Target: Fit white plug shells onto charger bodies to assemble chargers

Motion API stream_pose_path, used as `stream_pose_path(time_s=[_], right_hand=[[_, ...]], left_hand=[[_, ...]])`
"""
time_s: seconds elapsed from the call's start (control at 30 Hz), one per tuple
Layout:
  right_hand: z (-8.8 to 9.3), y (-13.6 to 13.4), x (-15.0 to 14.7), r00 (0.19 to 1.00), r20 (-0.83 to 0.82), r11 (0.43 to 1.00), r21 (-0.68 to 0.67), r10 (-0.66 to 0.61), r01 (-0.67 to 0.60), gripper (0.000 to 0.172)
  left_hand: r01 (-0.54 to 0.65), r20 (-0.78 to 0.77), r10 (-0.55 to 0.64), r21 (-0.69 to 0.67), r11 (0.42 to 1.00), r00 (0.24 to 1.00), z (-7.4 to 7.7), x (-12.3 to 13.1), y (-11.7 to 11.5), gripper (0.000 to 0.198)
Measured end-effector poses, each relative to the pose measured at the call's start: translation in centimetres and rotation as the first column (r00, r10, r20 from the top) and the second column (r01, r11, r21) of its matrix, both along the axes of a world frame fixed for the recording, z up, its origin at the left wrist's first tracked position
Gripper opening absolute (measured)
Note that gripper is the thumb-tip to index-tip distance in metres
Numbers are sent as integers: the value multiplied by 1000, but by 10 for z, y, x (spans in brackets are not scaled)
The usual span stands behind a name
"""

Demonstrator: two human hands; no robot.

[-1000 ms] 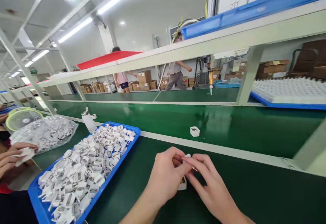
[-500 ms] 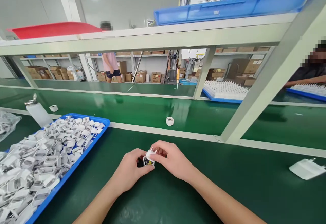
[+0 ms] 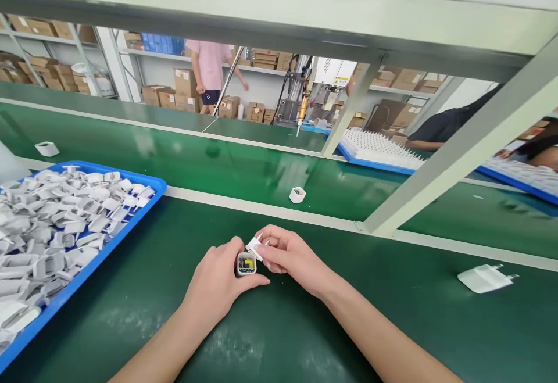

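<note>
Plainly, the biggest thing around our hands is the green tabletop (image 3: 183, 243) under both forearms, with a green belt (image 3: 244, 179) running crosswise beyond our fingertips. Well to the left of our left hand (image 3: 213, 275) sits a blue tray (image 3: 82, 274), heaped with loose white pieces (image 3: 111, 204). That hand is curled around a small white case, thumb along the near side, while our right hand (image 3: 294, 255) pinches a white cover between thumb and fingers. Well out to the right of our right hand, a white plug (image 3: 483, 279) lies on its side. Past both hands, on the belt, rests a white shell (image 3: 297, 195).

Between our hands, the white case (image 3: 246, 265) has its open mouth turned up toward us, yellow and dark parts showing inside. What matters most is how the white cover (image 3: 253, 247) stands to it: just beyond that mouth and toward our right hand, tilted, its two pins (image 3: 267, 242) pointing away from the opening. Whether cover and rim touch, we can't tell.
</note>
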State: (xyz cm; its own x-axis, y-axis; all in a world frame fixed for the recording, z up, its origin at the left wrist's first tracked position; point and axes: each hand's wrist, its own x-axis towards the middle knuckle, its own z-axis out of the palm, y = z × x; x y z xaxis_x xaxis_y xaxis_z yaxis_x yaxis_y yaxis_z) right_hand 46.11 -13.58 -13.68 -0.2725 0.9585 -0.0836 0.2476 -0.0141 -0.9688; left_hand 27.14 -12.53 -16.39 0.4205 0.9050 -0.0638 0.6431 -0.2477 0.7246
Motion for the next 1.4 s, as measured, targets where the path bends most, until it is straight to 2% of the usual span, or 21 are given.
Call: stream_pose_path(time_s=[0.07,0.13,0.2,0.27,0.5,0.73,0.93,1.1,1.23,1.4], right_hand=[[3,0,-1,998,62,999,47,-31,28,31],[6,-2,-3,977,206,988,151,-63,32,26],[8,-5,-6,933,354,971,238,-63,-25,21],[8,-6,-8,900,433,955,283,-47,-87,19],[1,-4,-8,881,470,920,369,-59,-135,13],[11,-4,-11,832,553,896,392,-49,-207,11],[17,-6,-11,833,550,873,433,-59,-224,10],[19,-3,-10,770,638,843,423,-17,-332,10],[16,-1,-9,749,662,820,444,-29,-361,11],[9,-3,-11,755,654,820,459,-52,-342,15]], left_hand=[[14,-26,-14,-8,1000,1000,1,0,2,42],[5,-14,-6,-36,999,1000,2,0,4,40],[-8,16,9,-71,997,1000,3,-1,5,38],[-9,41,12,-93,996,999,3,-2,5,36],[2,39,1,-80,997,999,6,-3,7,41],[47,45,-43,-78,996,998,5,-6,6,34],[57,57,-53,-84,995,997,6,-5,8,37],[56,41,-53,-59,997,998,4,-4,9,39],[65,42,-64,-21,998,997,4,-4,8,39],[64,43,-63,-9,998,997,4,-4,7,38]])
